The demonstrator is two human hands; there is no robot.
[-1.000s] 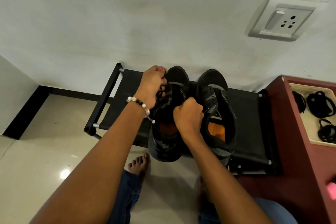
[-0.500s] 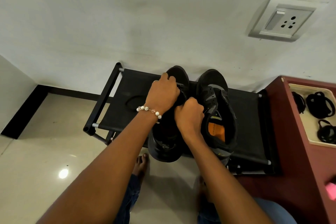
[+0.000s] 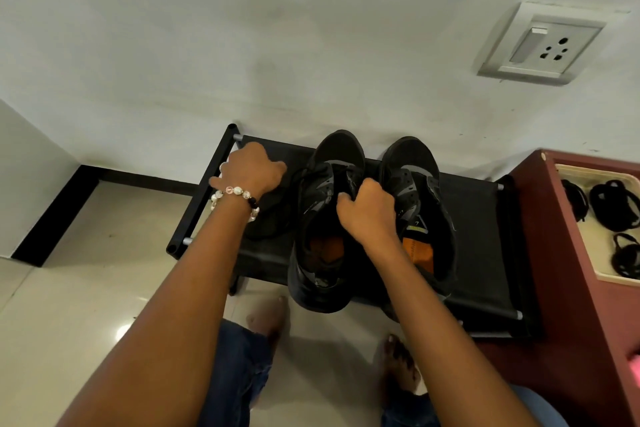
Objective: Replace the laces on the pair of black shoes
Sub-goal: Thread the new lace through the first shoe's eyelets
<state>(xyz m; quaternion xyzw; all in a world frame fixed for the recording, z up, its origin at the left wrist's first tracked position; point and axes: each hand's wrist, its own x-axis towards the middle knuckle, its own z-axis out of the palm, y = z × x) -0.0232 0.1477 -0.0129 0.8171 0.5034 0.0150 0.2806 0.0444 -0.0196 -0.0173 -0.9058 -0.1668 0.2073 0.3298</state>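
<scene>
Two black shoes stand side by side on a black fabric shoe rack (image 3: 478, 218) against the wall, toes to the wall. The right hand (image 3: 370, 215) grips the left shoe (image 3: 322, 218) at its tongue, fingers curled over the throat where the lace eyelets sit. The right shoe (image 3: 419, 191) stands just beside that hand, untouched. The left hand (image 3: 252, 172), a beaded bracelet (image 3: 235, 196) on its wrist, is left of the shoes with fingers curled, holding a black lace (image 3: 277, 218) that loops loose on the rack beneath it. To the right, coiled black laces (image 3: 613, 201) lie in a cream tray (image 3: 588, 239) on a red cabinet.
</scene>
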